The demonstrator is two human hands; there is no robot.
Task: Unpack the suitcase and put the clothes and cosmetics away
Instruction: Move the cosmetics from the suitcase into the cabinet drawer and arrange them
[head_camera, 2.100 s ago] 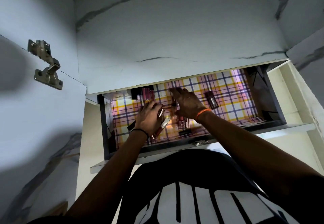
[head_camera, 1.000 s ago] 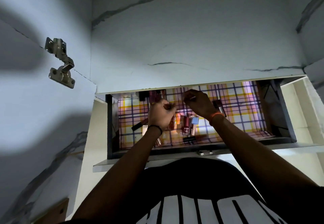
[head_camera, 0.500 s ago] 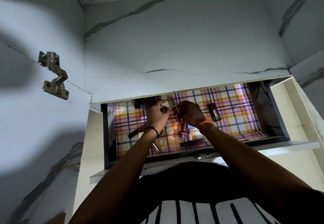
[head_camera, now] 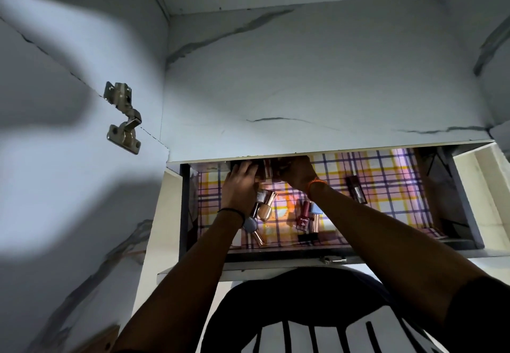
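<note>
An open drawer (head_camera: 276, 252) lined with plaid paper (head_camera: 386, 176) holds several cosmetics. Both hands reach to its back left, under the shelf edge. My left hand (head_camera: 240, 184) has its fingers spread against upright pink tubes (head_camera: 267, 169) standing between the hands. My right hand (head_camera: 298, 173), with an orange band at the wrist, has its fingers hidden under the shelf edge. Lying loose behind the hands are a tan foundation bottle (head_camera: 264, 209), a red nail polish bottle (head_camera: 303, 216), a grey round compact (head_camera: 249, 225) and a dark lipstick (head_camera: 356, 189).
A marbled white shelf panel (head_camera: 317, 90) overhangs the back of the drawer. The cabinet's left wall carries a metal hinge (head_camera: 122, 122). The right half of the liner is bare except for the lipstick. My dark shirt (head_camera: 303, 311) is just below the drawer front.
Both hands have moved from the drawer's middle to its back left corner, under the shelf. The small items they held between them are no longer visible in the fingers.
</note>
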